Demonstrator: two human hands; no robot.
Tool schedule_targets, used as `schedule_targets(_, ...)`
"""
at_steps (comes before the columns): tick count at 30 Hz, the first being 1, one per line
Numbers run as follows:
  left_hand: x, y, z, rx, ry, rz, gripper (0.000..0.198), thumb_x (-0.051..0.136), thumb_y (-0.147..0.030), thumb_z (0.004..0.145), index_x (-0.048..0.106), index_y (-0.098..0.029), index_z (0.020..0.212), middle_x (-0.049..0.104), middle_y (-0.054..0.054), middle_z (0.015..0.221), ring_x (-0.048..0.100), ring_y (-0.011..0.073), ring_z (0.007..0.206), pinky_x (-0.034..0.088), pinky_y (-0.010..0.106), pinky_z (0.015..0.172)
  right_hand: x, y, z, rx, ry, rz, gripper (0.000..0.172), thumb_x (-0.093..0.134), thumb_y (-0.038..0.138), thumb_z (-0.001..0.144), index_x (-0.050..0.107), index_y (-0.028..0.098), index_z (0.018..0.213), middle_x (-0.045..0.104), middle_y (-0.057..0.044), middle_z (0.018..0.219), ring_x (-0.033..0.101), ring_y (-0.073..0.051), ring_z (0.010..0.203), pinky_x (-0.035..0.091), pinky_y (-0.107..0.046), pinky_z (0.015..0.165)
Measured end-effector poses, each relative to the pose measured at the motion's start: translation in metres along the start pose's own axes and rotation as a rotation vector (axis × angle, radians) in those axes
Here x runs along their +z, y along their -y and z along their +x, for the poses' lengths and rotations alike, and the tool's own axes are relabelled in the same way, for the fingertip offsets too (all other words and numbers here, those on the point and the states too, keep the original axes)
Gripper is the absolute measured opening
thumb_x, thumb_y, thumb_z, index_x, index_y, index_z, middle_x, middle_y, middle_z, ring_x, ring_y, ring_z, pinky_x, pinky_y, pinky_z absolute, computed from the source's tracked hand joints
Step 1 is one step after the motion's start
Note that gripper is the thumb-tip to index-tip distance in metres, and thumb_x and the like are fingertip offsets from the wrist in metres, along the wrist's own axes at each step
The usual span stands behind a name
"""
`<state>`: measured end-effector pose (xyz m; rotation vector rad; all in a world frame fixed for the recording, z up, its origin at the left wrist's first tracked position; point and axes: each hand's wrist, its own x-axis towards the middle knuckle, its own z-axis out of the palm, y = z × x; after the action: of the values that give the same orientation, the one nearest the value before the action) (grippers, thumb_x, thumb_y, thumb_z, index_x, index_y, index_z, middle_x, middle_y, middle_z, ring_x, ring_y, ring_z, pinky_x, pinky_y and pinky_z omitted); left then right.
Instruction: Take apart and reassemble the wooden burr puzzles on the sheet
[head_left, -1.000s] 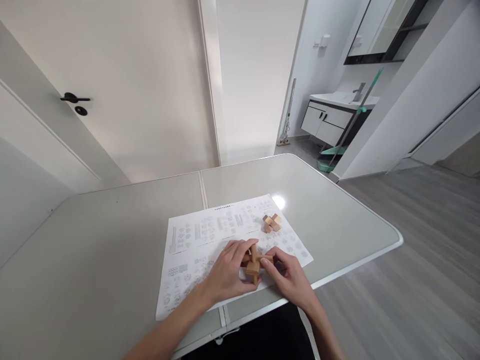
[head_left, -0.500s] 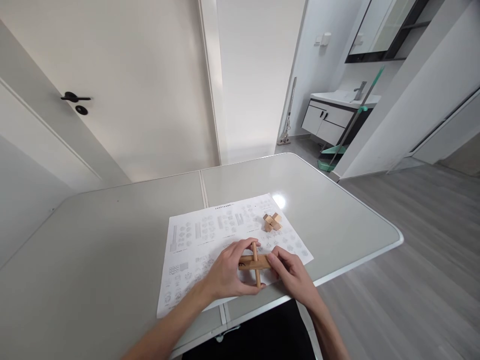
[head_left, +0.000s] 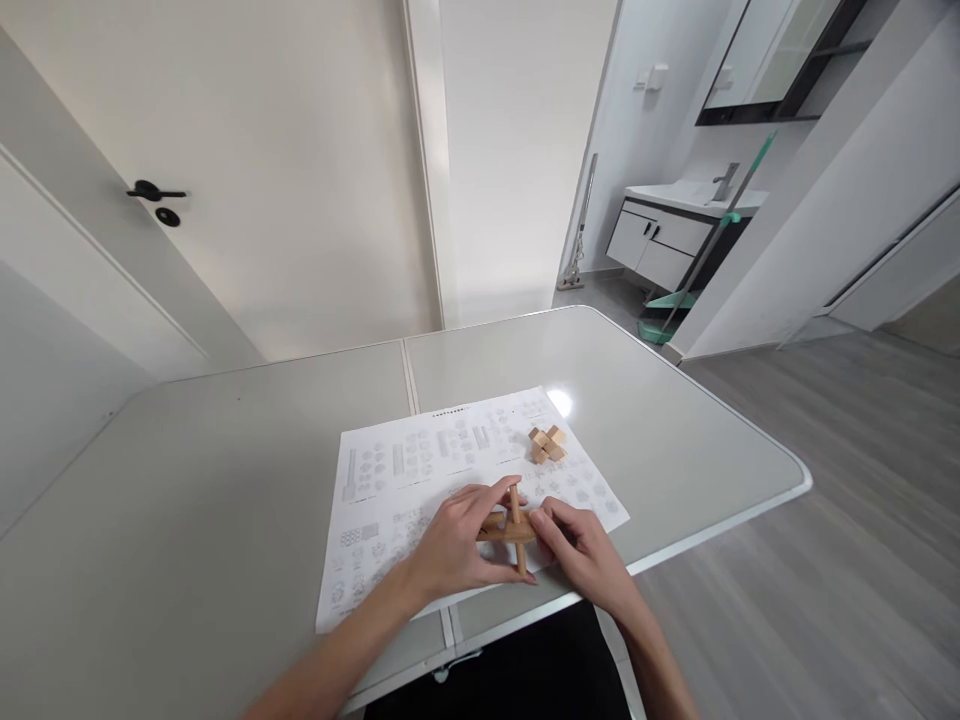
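Over the lower part of a printed sheet (head_left: 420, 480), a wooden puzzle piece (head_left: 506, 532) with a round rod (head_left: 520, 556) through flat bars is held between both hands. My left hand (head_left: 454, 540) spans the rod, fingers at its top end and thumb at its bottom end. At the right end of the bars, my right hand (head_left: 581, 550) pinches with thumb and fingers. The fingers partly hide the bars. Beyond the hands, an interlocked wooden burr puzzle (head_left: 547, 444) lies on the sheet's right side.
The sheet, covered in small diagrams, lies on a grey table (head_left: 225, 480) with a metal rim and a seam. A door with a black handle (head_left: 156, 190) stands behind. At the back right are a washbasin cabinet (head_left: 656, 235), a mop (head_left: 581, 225) and a green dustpan (head_left: 660, 328).
The flat bars have turned about the rod, so a gap now shows between them on the left. My right hand has shifted slightly. The burr puzzle stays put on the sheet.
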<state>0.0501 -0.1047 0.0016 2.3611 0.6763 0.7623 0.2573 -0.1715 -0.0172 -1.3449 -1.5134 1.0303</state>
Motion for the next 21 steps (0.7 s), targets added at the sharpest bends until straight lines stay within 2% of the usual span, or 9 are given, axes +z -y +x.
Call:
schedule_targets(4,-0.0038,-0.0021,-0.0013,-0.119,0.049,-0.034,0.11,0.089,-0.066,0.068,0.032,-0.037,0.159,0.067,0.008,0.136,0.066,0.0322,0.121,0.053,0.051,0.106,0.0001,0.0011,-0.0017,-0.001,-0.033,0.01,0.051,0.045,0.055,0.107,0.051,0.021,0.07,0.053,0.002,0.063,0.048,-0.014,0.06,0.037,-0.027,0.061)
schedule_targets(8,-0.0082,-0.0035,-0.0021,-0.211,0.077,-0.132,0.123,0.09,-0.069,0.062,0.027,-0.035,0.162,0.061,0.012,0.143,0.06,0.0356,0.129,0.047,0.056,0.112,0.0003,0.0016,-0.002,0.01,-0.09,0.025,0.052,0.045,0.056,0.107,0.051,0.021,0.069,0.054,0.002,0.063,0.049,-0.015,0.061,0.038,-0.027,0.062)
schedule_targets(12,-0.0079,-0.0008,-0.004,-0.299,0.08,-0.203,0.113,0.084,-0.07,0.069,0.031,-0.031,0.161,0.064,0.014,0.137,0.06,0.0373,0.129,0.046,0.058,0.111,0.0003,0.003,-0.0028,0.008,-0.095,0.007,0.053,0.045,0.057,0.107,0.051,0.021,0.068,0.054,0.002,0.063,0.048,-0.015,0.061,0.037,-0.028,0.061)
schedule_targets(15,-0.0065,0.0005,-0.0054,-0.334,0.086,-0.191,0.1,0.082,-0.061,0.077,0.034,-0.032,0.159,0.069,0.012,0.129,0.063,0.0367,0.125,0.046,0.061,0.109,0.0005,0.0048,-0.0036,-0.011,-0.076,-0.015,0.054,0.045,0.056,0.107,0.051,0.021,0.067,0.054,0.002,0.062,0.047,-0.015,0.059,0.037,-0.028,0.061)
schedule_targets(18,-0.0064,0.0003,-0.0056,-0.344,0.077,-0.174,0.095,0.084,-0.051,0.076,0.037,-0.034,0.157,0.07,0.009,0.124,0.065,0.0352,0.121,0.046,0.06,0.109,0.0009,0.005,-0.004,-0.025,-0.061,-0.018,0.053,0.046,0.056,0.107,0.052,0.021,0.067,0.055,0.001,0.061,0.048,-0.015,0.059,0.037,-0.028,0.061)
schedule_targets(21,-0.0072,-0.0003,-0.0048,-0.311,0.067,-0.225,0.097,0.086,-0.051,0.072,0.04,-0.033,0.155,0.07,0.01,0.123,0.068,0.0338,0.115,0.052,0.055,0.103,0.0009,0.0029,-0.0042,-0.022,-0.049,-0.016,0.053,0.046,0.057,0.107,0.052,0.021,0.068,0.057,0.001,0.062,0.05,-0.015,0.059,0.038,-0.028,0.062)
